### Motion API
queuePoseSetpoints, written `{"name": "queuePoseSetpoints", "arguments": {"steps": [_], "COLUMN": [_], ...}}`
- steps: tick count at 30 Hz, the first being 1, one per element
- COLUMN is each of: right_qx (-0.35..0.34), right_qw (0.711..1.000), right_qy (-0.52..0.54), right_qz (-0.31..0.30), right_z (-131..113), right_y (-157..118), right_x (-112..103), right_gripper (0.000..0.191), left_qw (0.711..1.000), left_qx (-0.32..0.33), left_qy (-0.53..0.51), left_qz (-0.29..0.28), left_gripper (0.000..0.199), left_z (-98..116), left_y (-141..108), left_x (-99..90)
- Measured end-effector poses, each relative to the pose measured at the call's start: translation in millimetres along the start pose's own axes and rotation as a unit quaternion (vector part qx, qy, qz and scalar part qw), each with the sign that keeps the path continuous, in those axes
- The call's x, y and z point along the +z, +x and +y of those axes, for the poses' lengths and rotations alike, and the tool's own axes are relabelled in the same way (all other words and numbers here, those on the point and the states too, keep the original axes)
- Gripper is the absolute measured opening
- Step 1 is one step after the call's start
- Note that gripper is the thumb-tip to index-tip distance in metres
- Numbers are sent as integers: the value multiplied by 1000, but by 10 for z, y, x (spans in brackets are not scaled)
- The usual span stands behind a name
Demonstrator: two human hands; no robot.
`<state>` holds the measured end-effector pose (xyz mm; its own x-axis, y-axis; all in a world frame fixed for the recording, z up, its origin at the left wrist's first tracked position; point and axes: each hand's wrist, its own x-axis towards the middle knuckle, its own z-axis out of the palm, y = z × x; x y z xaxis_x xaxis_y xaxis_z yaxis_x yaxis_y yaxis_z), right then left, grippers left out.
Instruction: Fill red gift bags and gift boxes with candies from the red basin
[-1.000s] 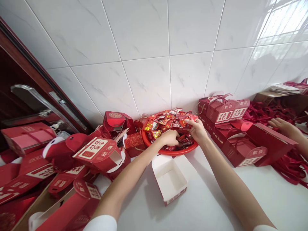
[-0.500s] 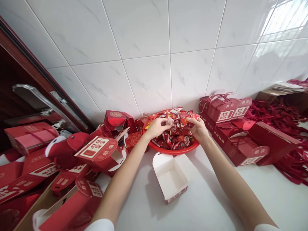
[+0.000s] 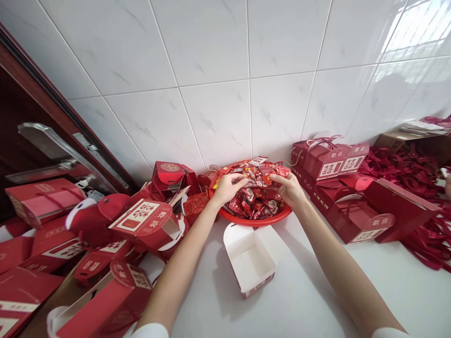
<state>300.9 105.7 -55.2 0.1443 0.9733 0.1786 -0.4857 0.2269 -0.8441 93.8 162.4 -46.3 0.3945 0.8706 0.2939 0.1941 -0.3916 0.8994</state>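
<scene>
A red plastic basin (image 3: 254, 222) heaped with red-wrapped candies (image 3: 260, 206) stands against the wall. My left hand (image 3: 227, 188) is over its left side, with thumb and fingers pinched together. Whatever lies between those fingertips is too small to make out. At the basin's right side, my right hand (image 3: 292, 188) pinches a red-wrapped candy (image 3: 268, 177) between thumb and fingers. Just in front of the basin, between my forearms, an open gift box (image 3: 250, 265) shows its white inside, with nothing in it.
Red gift boxes (image 3: 141, 218) lie piled on the left, beside a door handle (image 3: 52, 141). More red boxes (image 3: 334, 159) are stacked on the right, by a heap of dark red ribbons (image 3: 398, 169). Another person's hand (image 3: 448, 185) shows at the right edge.
The pale wrapper at my left fingertips no longer shows clearly; both hands have shifted only slightly. Another red box has appeared at the lower left, and another person's hand at the right edge.
</scene>
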Motion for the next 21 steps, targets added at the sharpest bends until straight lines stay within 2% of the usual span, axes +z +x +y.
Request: {"name": "queuePoseSetpoints", "arguments": {"steps": [7, 17, 21], "right_qx": [1, 3, -1], "right_qw": [1000, 1000, 1000], "right_qy": [-12, -10, -3], "right_qz": [-11, -1, 4], "right_z": [-1, -5, -7], "right_y": [-1, -12, -15], "right_x": [5, 17, 31], "right_gripper": [36, 38, 38], "left_qw": [999, 999, 998], "left_qx": [-20, -13, -2], "left_qy": [-25, 9, 12], "left_qz": [12, 28, 58], "left_gripper": [39, 26, 20], "left_z": [11, -26, -49], "left_y": [-32, -78, -69], "left_x": [-13, -39, -42]}}
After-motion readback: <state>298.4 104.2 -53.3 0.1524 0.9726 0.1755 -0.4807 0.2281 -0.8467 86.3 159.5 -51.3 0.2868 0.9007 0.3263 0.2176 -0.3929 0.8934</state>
